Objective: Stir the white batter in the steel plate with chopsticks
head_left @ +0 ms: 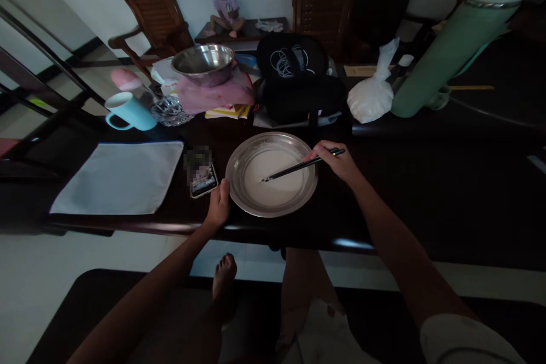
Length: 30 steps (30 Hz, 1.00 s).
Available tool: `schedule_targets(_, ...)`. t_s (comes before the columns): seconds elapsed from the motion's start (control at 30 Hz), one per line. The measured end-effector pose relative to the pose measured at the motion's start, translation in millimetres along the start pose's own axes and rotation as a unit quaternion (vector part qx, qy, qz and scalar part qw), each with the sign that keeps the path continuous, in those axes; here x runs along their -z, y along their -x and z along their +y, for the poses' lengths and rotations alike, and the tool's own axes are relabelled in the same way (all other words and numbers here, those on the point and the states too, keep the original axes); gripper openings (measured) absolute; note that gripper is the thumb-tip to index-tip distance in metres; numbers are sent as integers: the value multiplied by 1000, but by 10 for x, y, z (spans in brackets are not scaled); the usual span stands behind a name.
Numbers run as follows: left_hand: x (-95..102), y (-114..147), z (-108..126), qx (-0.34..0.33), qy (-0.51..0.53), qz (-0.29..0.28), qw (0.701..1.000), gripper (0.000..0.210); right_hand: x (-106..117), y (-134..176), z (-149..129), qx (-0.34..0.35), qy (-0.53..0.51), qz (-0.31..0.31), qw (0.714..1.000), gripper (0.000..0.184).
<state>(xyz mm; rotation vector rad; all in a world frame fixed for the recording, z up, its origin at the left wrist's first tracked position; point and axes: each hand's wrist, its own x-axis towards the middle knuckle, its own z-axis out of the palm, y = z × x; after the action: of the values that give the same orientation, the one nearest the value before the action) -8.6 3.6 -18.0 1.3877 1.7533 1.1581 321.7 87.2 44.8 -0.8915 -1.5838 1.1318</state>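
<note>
A wide, shallow metal bowl [239, 196] with a whitish mixture [273, 190] in it rests on the dark table in front of me. My left hand [219, 205] grips the bowl's left rim, thumb raised along the edge and the other fingers mostly hidden. Over the bowl's right side, my right hand [336, 160] holds a pair of black chopsticks [294, 168]. Their tips dip into the mixture near its middle. Close to my left hand, a phone [203, 179] lies face up with its screen lit.
A white zip pouch [117, 176] lies at left, below a light blue mug [132, 112]. Farther back are another metal bowl [202, 71] on a pink bag, a black case [302, 96], a tied bag of white powder [371, 96] and a tall green thermos [452, 57]. Someone [224, 5] sits beyond.
</note>
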Motion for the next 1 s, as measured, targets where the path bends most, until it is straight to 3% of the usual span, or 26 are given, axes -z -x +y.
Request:
schedule_targets(0.2, 0, 2, 2, 1, 5, -5, 1000, 63, 41, -17, 12, -1, -13, 60, 998, 50)
schedule_targets(0.4, -4, -1, -4, -14, -4, 2, 1000, 67, -2, -11, -4, -2, -2, 0, 1000, 45)
schedule_targets(0.57, -8, -6, -14, -18, -3, 3, 1000, 66, 41, -22, 8, 5, -23, 64, 998, 47)
schedule_targets(0.8, -3, -9, -38, -15, 6, 5, 1000, 64, 7, -7, 2, 2, -12, 2, 1000, 43)
schedule_targets(1.0, -2, -24, -67, -14, -6, 2, 1000, 64, 34, -21, 6, 6, -25, 54, 998, 49)
